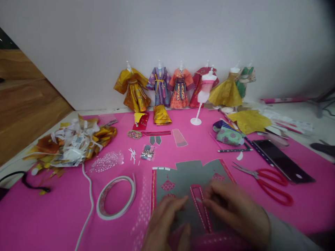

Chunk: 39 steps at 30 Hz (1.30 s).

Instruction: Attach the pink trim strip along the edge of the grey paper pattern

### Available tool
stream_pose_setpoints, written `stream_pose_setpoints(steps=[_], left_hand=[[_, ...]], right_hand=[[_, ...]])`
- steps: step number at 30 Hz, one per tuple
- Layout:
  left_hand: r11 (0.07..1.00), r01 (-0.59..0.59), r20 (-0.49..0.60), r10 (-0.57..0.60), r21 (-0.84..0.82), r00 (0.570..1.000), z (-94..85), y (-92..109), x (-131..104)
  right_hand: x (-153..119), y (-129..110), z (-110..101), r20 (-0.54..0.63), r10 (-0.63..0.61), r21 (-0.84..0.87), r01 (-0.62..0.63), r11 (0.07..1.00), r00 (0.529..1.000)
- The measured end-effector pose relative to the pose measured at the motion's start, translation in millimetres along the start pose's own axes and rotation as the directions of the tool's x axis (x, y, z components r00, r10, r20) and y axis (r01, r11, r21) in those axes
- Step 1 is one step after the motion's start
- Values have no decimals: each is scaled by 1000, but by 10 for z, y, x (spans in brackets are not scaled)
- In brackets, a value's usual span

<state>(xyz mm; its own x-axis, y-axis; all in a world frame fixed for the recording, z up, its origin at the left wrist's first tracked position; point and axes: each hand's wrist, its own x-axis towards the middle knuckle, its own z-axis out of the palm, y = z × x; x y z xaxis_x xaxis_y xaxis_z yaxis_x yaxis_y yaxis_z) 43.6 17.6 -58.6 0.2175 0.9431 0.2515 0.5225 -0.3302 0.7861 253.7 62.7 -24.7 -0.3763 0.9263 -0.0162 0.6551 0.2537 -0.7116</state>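
Note:
A grey-green fabric piece (180, 174) with pink motifs and pink edging lies in front of me. On it sits a narrow pink loop of trim (205, 218) with white dots along its edges. My right hand (235, 209) is beside the loop, thumb and forefinger pinched on a small pale strip (199, 200) that reaches over the loop's opening. My left hand (166, 223) rests low over the fabric's left side, fingers apart and seemingly holding nothing. Short white strips (161, 168) line the fabric's upper left edge. More loose white strips (132, 155) lie farther back.
A tape roll (116, 197) lies left of the fabric. Red-handled scissors (272, 183) and a dark phone (284, 160) are at right. Fabric scraps (78, 139) are heaped at left, near a white cord (90, 195). A white mini mannequin (203, 94) stands before several dressed ones along the wall.

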Motion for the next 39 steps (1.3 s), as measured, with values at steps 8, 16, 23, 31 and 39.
stream_pose_setpoints(steps=[8,16,23,31,39], left_hand=[[762,-255,244,131,596,961,95,-118,255],[744,-215,322,0,632,947,168,-226,403],[783,-129,303,-80,609,950,174,-267,422],[813,-69,279,-118,578,953,156,-240,418],[807,-3,283,-203,591,937,153,-123,492]], right_hand=[[693,107,17,104,258,47,-264,963,960],[1156,124,231,148,275,-52,-270,962,950],[1259,91,275,198,314,-222,-270,937,929],[1286,15,268,246,348,-331,-259,907,905],[1298,-26,258,243,370,-388,-260,884,897]])
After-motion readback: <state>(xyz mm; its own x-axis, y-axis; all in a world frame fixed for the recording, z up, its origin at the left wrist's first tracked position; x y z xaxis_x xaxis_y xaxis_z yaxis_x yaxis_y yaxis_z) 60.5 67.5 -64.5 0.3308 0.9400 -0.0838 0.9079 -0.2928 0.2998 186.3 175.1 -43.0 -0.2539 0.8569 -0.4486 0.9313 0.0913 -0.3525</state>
